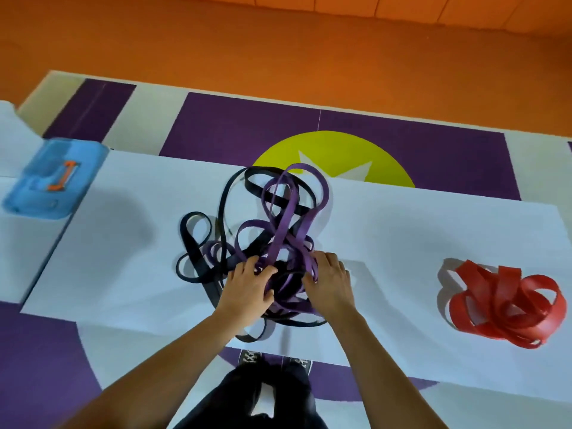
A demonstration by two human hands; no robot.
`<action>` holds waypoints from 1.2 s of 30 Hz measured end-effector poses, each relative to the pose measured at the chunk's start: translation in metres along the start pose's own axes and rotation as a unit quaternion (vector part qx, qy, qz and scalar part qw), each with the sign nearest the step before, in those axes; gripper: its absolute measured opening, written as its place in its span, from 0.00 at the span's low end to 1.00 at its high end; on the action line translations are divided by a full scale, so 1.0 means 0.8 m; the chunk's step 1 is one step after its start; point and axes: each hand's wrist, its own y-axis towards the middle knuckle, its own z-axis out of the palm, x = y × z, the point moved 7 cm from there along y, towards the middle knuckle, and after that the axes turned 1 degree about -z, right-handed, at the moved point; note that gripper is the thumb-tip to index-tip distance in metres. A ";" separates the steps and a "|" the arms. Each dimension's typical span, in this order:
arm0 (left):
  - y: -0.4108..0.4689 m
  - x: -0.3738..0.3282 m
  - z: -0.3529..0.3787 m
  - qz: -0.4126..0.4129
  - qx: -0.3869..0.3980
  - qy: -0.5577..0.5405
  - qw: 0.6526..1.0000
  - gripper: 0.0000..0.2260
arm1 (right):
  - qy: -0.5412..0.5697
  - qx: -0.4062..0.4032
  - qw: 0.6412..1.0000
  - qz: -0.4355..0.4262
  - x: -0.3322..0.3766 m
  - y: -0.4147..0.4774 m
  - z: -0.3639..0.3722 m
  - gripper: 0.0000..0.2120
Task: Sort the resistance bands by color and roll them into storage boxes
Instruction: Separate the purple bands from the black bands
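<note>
Two hands dig into a tangle of bands at the middle of the counter (123,243).
A blue box (52,181) lies at the far left. Black bands (192,243) sprawl left of centre, knotted through purple bands (291,209) that loop toward the far edge. The left hand (247,284) pinches purple bands at the tangle's near side; the right hand (331,281), just beside it, curls its fingers round more. Red bands (504,308) lie heaped well apart, at right.

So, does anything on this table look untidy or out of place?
Yes. The purple bands and black bands lie tangled in one heap in the middle, colours mixed, where the left hand and right hand grip purple loops. The red bands sit apart on the right, loose, not rolled.
</note>
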 end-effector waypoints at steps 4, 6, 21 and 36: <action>-0.006 0.017 0.009 0.013 -0.004 -0.094 0.996 0.22 | -0.011 0.027 1.000 -0.004 0.022 0.009 0.023 0.22; -0.008 0.021 0.003 0.015 -0.022 -0.146 0.989 0.18 | 0.024 0.021 0.999 0.025 0.022 0.017 0.024 0.22; -0.033 0.106 -0.152 -0.069 -0.259 -0.328 0.906 0.15 | 0.079 0.002 0.984 0.162 0.005 0.026 -0.061 0.14; -0.058 -0.003 -0.345 0.160 -0.239 -0.448 0.847 0.10 | 0.361 0.190 0.890 -0.206 0.245 0.003 -0.159 0.34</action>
